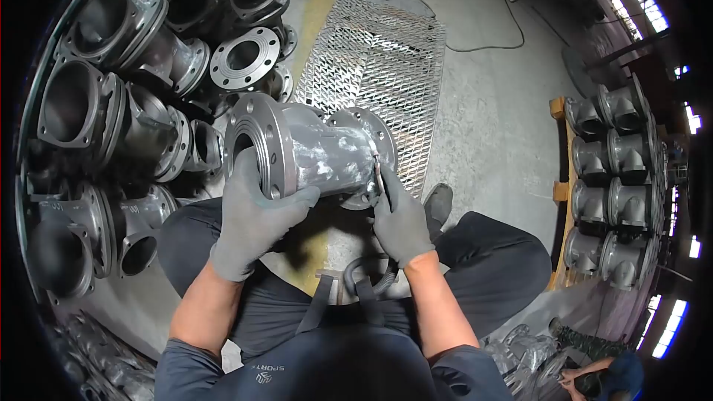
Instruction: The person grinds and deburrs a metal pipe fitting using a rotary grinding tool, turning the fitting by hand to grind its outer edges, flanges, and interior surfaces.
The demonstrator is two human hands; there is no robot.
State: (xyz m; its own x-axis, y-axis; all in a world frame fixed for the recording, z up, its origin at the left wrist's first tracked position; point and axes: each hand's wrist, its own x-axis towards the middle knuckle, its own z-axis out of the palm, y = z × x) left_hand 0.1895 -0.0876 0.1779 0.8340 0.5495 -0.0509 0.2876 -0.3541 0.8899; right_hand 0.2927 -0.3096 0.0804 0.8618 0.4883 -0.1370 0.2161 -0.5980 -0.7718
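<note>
In front of me is a grey cast-metal flanged pipe body [330,152], lying on its side, with white smeared patches along its barrel. My left hand [256,212], in a grey glove, grips its near-left flange, fingers at the bore and thumb stretched towards the barrel. Some of those fingers are hidden by the rim. My right hand [401,219], also gloved, pinches a thin stick-like tool [379,173] whose tip meets the casting beside its right flange. The tool's exact kind is too small to make out.
Many similar castings [145,134] are stacked on my left. More stand in rows on a wooden pallet [561,191] at the right. A metal mesh grate [371,52] lies ahead on the floor, with a cable [490,47] beyond it. Another person [605,375] crouches at lower right.
</note>
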